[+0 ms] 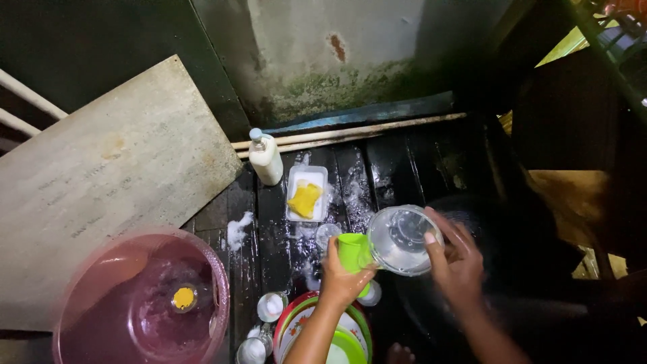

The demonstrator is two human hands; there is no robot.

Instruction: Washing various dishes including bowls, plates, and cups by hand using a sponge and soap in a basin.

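My left hand (341, 278) grips a bright green plastic cup (353, 250) above the wet dark floorboards. Right beside it, my right hand (455, 259) holds a clear plastic jug (402, 239) tilted toward the green cup, its rim touching or almost touching the cup. Water shows inside the jug. Below my left forearm lies a stack of plates (300, 322) with red and green rims.
A pink basin (138, 300) of water with a yellow-capped thing in it stands at lower left. A white soap bottle (265, 158) and a clear tray with a yellow sponge (306, 198) sit further back. Small cups (271, 307) lie near the plates. A large grey board (114, 175) leans at left.
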